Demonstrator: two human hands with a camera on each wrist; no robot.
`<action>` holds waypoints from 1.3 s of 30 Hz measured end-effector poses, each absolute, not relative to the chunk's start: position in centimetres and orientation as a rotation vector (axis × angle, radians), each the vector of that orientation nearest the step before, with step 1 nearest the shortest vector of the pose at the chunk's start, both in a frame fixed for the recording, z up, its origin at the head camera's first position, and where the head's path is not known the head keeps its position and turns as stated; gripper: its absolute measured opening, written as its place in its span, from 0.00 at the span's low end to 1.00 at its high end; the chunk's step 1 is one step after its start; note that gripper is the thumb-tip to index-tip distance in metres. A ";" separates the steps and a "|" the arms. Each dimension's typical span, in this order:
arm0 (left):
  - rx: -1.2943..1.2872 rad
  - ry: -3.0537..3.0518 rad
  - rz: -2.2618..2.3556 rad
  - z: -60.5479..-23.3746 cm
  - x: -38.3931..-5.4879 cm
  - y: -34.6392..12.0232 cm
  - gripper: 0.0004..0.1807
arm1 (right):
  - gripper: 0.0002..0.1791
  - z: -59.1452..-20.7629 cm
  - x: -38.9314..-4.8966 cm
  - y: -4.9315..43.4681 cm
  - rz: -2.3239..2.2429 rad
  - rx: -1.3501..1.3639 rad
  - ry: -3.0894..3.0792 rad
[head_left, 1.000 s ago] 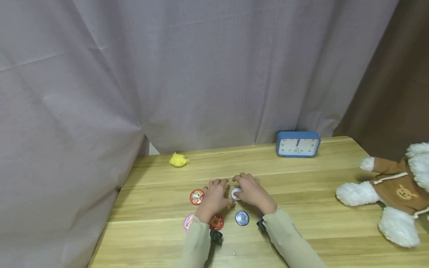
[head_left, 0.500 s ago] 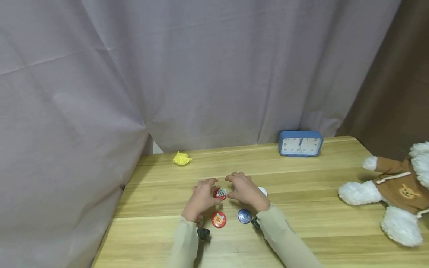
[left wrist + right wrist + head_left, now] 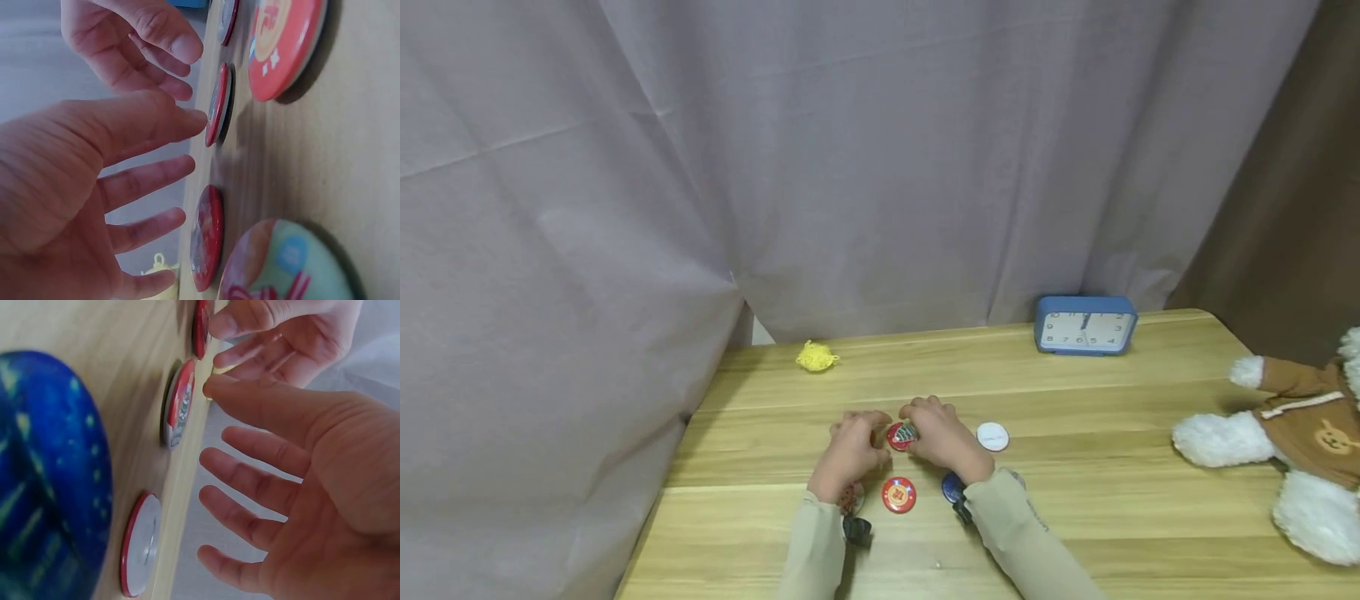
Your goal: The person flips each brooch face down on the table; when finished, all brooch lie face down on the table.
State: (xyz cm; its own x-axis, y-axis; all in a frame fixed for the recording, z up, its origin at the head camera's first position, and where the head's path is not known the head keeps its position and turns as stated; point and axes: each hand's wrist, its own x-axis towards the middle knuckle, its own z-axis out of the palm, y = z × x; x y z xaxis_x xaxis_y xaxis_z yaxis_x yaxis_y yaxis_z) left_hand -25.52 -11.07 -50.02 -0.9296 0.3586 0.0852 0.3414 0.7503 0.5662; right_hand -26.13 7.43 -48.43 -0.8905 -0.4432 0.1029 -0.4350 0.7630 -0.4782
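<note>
In the head view, my left hand and right hand hover low over the table, facing each other. Between them lies a red-rimmed button badge with a tree picture. My left thumb reaches beside its edge in the left wrist view; contact cannot be made out. Another red badge lies by the left fingertips. Just right of my right hand is a white-faced badge. Nearer me are a red-and-gold badge, a blue badge partly behind the right wrist, and a multicoloured badge by the left wrist.
A yellow tangled bundle sits at the back left of the wooden table. The blue clock stands at the back, before a grey curtain. At the right edge lies a white plush toy in a brown hoodie.
Both hands have shifted left across the badges. The tree badge has come into view between them, and a white badge now shows right of the right hand. The head view has drifted slightly.
</note>
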 end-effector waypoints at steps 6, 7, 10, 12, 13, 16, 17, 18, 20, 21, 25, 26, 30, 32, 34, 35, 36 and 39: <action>0.657 2.963 0.869 -50.1 -25.8 -10.8 0.26 | 0.18 -48.6 -26.2 7.2 -0.738 -0.783 2.956; 0.660 2.972 0.851 -50.1 -25.8 -10.8 0.25 | 0.17 -48.6 -26.2 7.1 -0.732 -0.792 2.958; 0.650 2.976 0.812 -50.2 -25.9 -10.7 0.24 | 0.17 -48.7 -26.2 7.2 -0.701 -0.793 2.970; 0.644 2.978 0.787 -50.3 -26.0 -10.7 0.24 | 0.17 -48.7 -26.2 7.2 -0.681 -0.785 2.974; 0.644 2.981 0.776 -50.4 -26.0 -10.7 0.23 | 0.17 -48.7 -26.2 7.2 -0.673 -0.781 2.976; 0.651 2.992 0.749 -50.5 -26.1 -10.6 0.23 | 0.16 -48.8 -26.2 7.2 -0.655 -0.779 2.975; 0.659 2.998 0.742 -50.5 -26.1 -10.6 0.23 | 0.16 -48.7 -26.2 7.2 -0.654 -0.779 2.971; 0.663 3.004 0.735 -50.5 -26.1 -10.6 0.22 | 0.16 -48.7 -26.2 7.2 -0.654 -0.782 2.967; 0.668 3.015 0.719 -50.5 -26.0 -10.6 0.21 | 0.15 -48.7 -26.2 7.1 -0.660 -0.785 2.956; 0.671 3.022 0.713 -50.4 -26.0 -10.5 0.21 | 0.15 -48.6 -26.2 7.1 -0.660 -0.788 2.952; 0.674 3.068 0.681 -50.2 -26.0 -10.4 0.20 | 0.16 -48.5 -26.3 7.0 -0.673 -0.803 2.960; 0.677 3.085 0.671 -50.2 -25.9 -10.4 0.19 | 0.16 -48.5 -26.4 7.0 -0.674 -0.810 2.963; 0.696 3.132 0.640 -50.3 -25.9 -10.1 0.16 | 0.15 -48.8 -26.5 7.0 -0.639 -0.856 2.983; 0.706 3.149 0.626 -50.4 -25.8 -10.0 0.13 | 0.14 -49.0 -26.6 7.0 -0.618 -0.871 2.992; 0.710 3.161 0.618 -50.4 -25.8 -9.8 0.12 | 0.14 -49.2 -26.6 6.9 -0.596 -0.881 3.006; 0.709 3.165 0.620 -50.5 -25.8 -9.8 0.11 | 0.13 -49.2 -26.6 6.9 -0.592 -0.879 3.009; 0.704 3.168 0.621 -50.5 -25.8 -9.8 0.11 | 0.13 -49.2 -26.6 6.9 -0.592 -0.881 3.011; 0.694 3.169 0.625 -50.5 -25.8 -9.8 0.10 | 0.12 -49.4 -26.5 6.9 -0.613 -0.894 3.017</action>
State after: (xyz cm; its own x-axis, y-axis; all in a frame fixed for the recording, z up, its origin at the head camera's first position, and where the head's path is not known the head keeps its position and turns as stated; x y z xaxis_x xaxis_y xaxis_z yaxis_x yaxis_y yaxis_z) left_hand -25.77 -9.79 -50.53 -0.8993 0.3697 0.2338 0.4308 0.8413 0.3267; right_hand -26.53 6.87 -49.39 -0.8426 -0.5121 0.1664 -0.5364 0.7716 -0.3418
